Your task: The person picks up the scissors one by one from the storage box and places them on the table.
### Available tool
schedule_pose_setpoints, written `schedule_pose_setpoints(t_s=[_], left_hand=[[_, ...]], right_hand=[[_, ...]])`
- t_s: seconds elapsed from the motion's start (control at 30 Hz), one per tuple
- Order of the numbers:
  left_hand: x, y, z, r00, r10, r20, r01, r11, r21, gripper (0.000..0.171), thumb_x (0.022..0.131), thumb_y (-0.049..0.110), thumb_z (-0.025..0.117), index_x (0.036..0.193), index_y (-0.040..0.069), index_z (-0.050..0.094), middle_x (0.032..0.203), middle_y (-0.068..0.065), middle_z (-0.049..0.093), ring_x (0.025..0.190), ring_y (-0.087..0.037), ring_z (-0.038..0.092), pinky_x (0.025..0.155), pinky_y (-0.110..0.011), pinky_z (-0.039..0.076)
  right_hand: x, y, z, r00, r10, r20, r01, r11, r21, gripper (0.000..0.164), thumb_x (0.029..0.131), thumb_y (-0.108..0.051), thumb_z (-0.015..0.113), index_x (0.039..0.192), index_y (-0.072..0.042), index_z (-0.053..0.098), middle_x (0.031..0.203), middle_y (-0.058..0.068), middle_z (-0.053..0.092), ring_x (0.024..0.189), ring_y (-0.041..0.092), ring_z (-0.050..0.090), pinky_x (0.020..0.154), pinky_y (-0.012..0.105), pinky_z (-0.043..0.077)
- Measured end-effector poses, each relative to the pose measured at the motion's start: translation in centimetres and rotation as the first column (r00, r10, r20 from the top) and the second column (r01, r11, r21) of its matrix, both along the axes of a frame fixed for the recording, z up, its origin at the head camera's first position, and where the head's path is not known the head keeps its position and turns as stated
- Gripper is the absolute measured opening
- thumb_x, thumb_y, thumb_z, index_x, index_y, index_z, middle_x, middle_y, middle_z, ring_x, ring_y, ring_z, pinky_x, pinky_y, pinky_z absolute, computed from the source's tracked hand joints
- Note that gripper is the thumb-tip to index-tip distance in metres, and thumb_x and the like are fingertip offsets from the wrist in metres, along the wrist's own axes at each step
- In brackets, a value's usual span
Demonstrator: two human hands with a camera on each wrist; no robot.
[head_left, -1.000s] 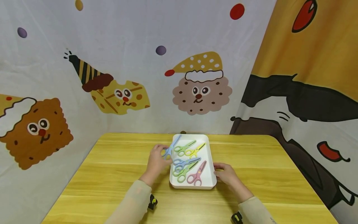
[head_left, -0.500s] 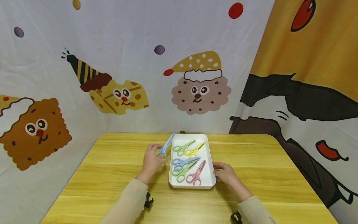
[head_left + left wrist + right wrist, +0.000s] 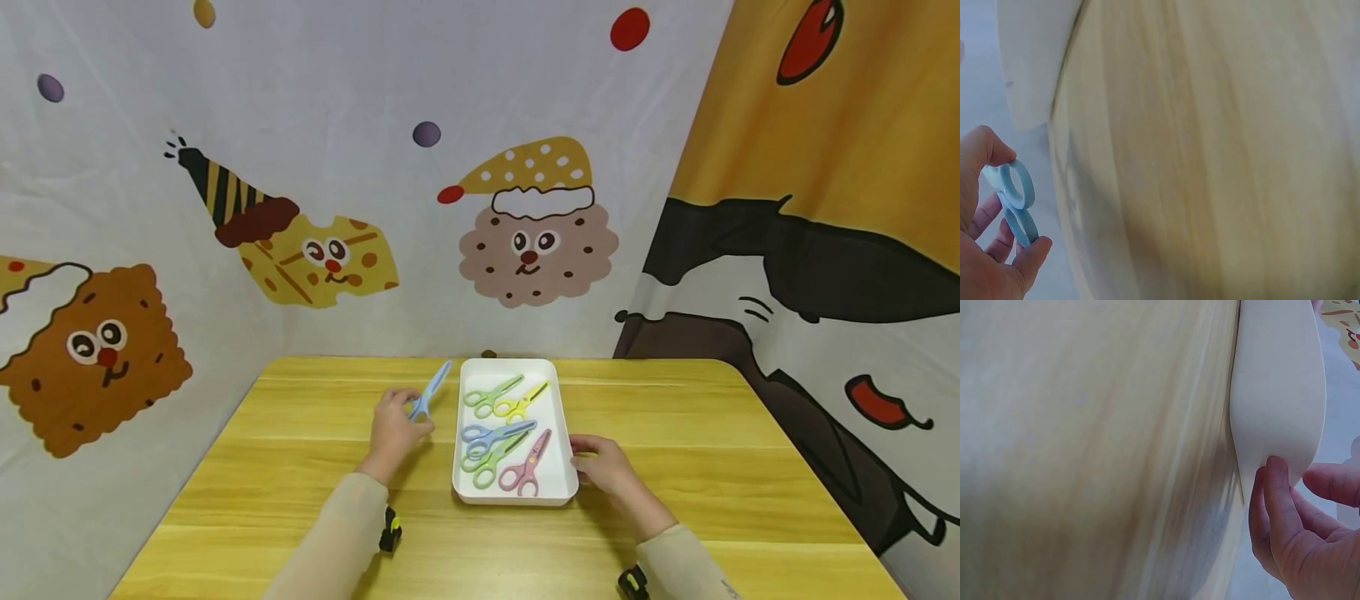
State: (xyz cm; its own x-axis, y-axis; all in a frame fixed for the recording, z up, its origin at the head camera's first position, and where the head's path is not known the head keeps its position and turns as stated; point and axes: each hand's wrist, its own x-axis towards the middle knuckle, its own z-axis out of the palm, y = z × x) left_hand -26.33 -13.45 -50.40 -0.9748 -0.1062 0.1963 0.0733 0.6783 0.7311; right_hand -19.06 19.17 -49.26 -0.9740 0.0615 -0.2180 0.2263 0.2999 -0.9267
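Off the left of the white tray [image 3: 567,467], my left hand [image 3: 392,433] holds a pair of blue scissors [image 3: 429,393] above the table, blades angled up and away. In the left wrist view, the thumb and fingers pinch the blue finger loops [image 3: 1020,184]. My right hand [image 3: 609,465] rests its fingers on the tray's outer right wall, as the right wrist view shows, with the thumb at the rim. Inside the tray lie a second pair of blue scissors [image 3: 498,435], a yellow pair [image 3: 513,408], a pink pair [image 3: 531,467] and two green pairs, one far [image 3: 487,398], one near.
The wooden table [image 3: 300,467] extends on both sides of the tray. Behind it hangs a cloth backdrop [image 3: 420,317] printed with cartoon figures. Dark wrist straps [image 3: 390,531] show below both sleeves.
My left hand has carried the blue scissors leftward, from over the tray's left edge to beside it. The right hand stays at the tray, which hardly moves.
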Motion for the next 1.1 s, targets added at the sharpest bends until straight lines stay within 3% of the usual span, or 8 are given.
schedule_pose_setpoints(t_s=[0.47,0.63,0.9,1.1], left_hand=[[-0.34,-0.40,-0.07,0.997,0.037,0.071,-0.033,0.998,-0.052,0.051,0.062,0.014,0.079,0.110,0.003,0.065,0.112,-0.017,0.056,0.097,-0.032,0.054,0.083,-0.045,0.051],[-0.60,-0.27,-0.20,0.990,0.066,0.125,-0.055,0.995,-0.085,0.053,0.062,0.016,0.082,0.111,0.003,0.065,0.109,-0.015,0.055,0.093,-0.031,0.053,0.080,-0.043,0.051],[-0.57,0.18,0.12,0.983,0.091,0.157,-0.070,0.988,-0.138,0.052,0.063,0.018,0.083,0.109,0.002,0.066,0.107,-0.016,0.055,0.092,-0.032,0.050,0.073,-0.039,0.048],[-0.75,0.29,-0.01,0.978,0.108,0.181,-0.080,0.985,-0.153,0.052,0.063,0.019,0.083,0.110,0.002,0.067,0.107,-0.015,0.055,0.092,-0.032,0.050,0.075,-0.041,0.048]], right_hand=[[0.03,-0.04,-0.05,1.000,-0.012,0.000,0.012,1.000,0.022,0.038,0.084,0.010,0.055,0.121,0.014,0.054,0.115,0.030,0.057,0.089,0.028,0.063,0.073,0.040,0.057],[0.06,-0.05,-0.05,1.000,-0.017,0.004,0.017,1.000,0.017,0.038,0.084,0.010,0.055,0.121,0.015,0.054,0.116,0.031,0.056,0.089,0.029,0.063,0.073,0.040,0.057],[-0.01,-0.04,0.04,1.000,-0.009,0.014,0.009,0.999,0.033,0.037,0.085,0.008,0.055,0.122,0.014,0.054,0.118,0.031,0.056,0.094,0.030,0.063,0.075,0.041,0.057],[0.00,-0.05,0.11,1.000,-0.008,0.015,0.008,1.000,0.023,0.037,0.086,0.009,0.054,0.123,0.014,0.053,0.117,0.031,0.056,0.092,0.030,0.063,0.075,0.041,0.057]])
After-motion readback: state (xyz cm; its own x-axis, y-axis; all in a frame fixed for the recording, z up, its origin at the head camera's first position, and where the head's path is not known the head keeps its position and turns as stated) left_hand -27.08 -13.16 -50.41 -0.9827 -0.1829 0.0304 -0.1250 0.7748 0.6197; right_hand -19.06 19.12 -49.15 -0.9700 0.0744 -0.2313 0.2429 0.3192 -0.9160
